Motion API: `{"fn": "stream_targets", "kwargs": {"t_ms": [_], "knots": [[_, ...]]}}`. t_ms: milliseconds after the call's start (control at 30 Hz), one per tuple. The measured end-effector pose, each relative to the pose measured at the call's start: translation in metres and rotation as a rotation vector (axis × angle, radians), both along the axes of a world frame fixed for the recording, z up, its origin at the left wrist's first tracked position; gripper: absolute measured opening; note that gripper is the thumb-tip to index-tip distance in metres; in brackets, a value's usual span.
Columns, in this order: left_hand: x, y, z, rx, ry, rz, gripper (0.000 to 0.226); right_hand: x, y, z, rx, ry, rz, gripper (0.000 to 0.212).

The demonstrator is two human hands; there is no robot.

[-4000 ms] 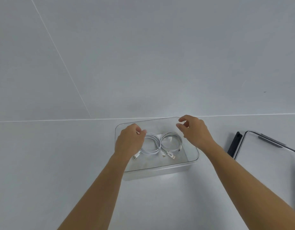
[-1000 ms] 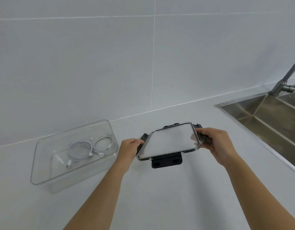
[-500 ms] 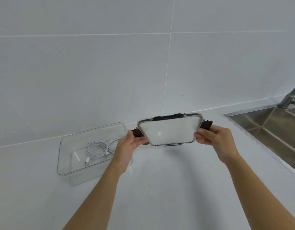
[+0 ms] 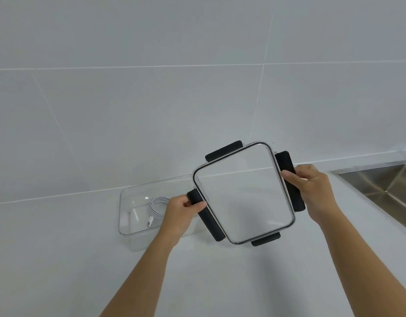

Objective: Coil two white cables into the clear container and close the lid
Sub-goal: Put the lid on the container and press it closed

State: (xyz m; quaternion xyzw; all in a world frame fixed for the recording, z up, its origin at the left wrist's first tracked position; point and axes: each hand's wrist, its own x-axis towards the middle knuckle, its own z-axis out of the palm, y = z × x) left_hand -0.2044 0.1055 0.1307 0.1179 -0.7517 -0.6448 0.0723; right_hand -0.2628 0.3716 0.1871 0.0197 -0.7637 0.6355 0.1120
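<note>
Your left hand [image 4: 178, 217] and right hand [image 4: 311, 192] each curl around a black side latch of the clear lid [image 4: 242, 194], holding it tilted in the air at centre frame. Left of it, the clear container [image 4: 126, 216] sits open on the white counter [image 4: 60, 259], a coiled white cable [image 4: 156, 208] inside.

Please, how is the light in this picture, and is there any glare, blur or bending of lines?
Head view: light is soft and even, with a faint shadow on the counter below the lid; a weak sheen on its clear panel, no hard glare; the wall tile lines slant from the wide lens; the cable in the container looks slightly soft.
</note>
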Motion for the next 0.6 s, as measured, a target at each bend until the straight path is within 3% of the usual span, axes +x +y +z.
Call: {"fn": "stream_targets", "kwargs": {"t_ms": [167,367,500,600], "knots": [[0.017,-0.018,0.0,-0.019,-0.12,-0.045,0.006,0.01,-0.025,0.015,0.031,0.04,0.114,0.014],[0.035,-0.051,0.016,-0.01,-0.005,-0.038,0.036,0.009,-0.057,0.035,0.159,0.06,0.249,0.016],[0.045,-0.063,0.04,0.025,0.165,-0.078,0.023,0.004,-0.083,0.042,0.307,0.018,0.383,0.018],[0.051,-0.069,0.05,0.032,0.17,-0.109,0.006,0.001,-0.104,0.044,0.368,-0.024,0.468,0.02]]}}
